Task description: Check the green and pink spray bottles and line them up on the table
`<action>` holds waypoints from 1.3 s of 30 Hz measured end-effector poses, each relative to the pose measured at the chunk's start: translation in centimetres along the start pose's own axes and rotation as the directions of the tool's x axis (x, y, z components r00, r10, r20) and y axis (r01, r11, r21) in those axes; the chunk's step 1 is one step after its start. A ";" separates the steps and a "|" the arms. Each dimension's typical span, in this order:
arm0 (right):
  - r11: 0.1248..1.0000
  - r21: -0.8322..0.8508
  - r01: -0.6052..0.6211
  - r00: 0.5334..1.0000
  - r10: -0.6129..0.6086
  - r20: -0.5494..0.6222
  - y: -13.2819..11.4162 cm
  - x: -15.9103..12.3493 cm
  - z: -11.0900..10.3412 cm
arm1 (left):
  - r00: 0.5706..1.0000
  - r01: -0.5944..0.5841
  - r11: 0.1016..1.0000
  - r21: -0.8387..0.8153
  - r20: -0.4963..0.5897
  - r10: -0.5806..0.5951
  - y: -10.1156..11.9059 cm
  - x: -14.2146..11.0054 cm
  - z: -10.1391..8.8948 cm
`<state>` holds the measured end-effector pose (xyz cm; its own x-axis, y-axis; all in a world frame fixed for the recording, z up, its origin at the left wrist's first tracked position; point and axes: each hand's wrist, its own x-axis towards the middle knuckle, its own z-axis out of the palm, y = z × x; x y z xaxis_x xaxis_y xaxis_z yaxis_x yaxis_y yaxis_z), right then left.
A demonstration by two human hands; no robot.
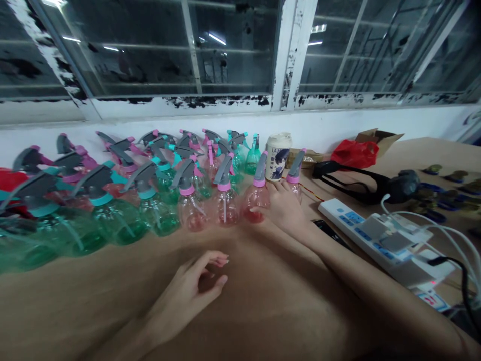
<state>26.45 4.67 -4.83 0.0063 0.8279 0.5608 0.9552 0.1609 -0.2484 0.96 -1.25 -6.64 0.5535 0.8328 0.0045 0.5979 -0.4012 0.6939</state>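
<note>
My right hand (282,208) is at the right end of a row of spray bottles. Its thumb lies across the front of a clear pink spray bottle (256,204) with a pink collar and grey trigger head, and its fingers curl around that bottle's right side. Another pink spray bottle (294,179) stands just behind this hand, its body partly hidden. My left hand (188,288) hovers over the brown tabletop, fingers bent, thumb apart, holding nothing. Left of the right hand stand more pink spray bottles (225,204) and green ones (160,213).
A printed paper cup (277,158) stands behind the bottles. To the right are a dark phone (328,233), a white power strip (361,230) with chargers and cables, a black strap (361,175), a red bag (355,154) and a cardboard box (379,140). A windowed wall closes the back.
</note>
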 end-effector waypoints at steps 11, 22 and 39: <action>0.938 0.289 -0.191 0.957 0.244 -0.157 5.8 -3.7 -4.5 | 0.999 -0.051 0.998 -0.038 -0.005 0.050 1.8 2.1 0.1; 0.924 0.324 -0.204 0.968 0.239 -0.072 8.2 0.1 -0.8 | 0.996 -0.083 0.992 -0.090 0.008 0.084 3.4 1.9 1.8; 0.894 0.444 -0.061 0.989 -0.006 0.148 -4.9 -8.3 -6.5 | 0.971 -0.199 0.969 -0.145 -0.165 0.175 4.1 0.1 -1.3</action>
<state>23.66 -6.51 -3.10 -0.0430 0.8972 0.4396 0.7218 0.3321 -0.6072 2.76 -2.34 -2.86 0.5462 0.8013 0.2441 0.3856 -0.4993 0.7759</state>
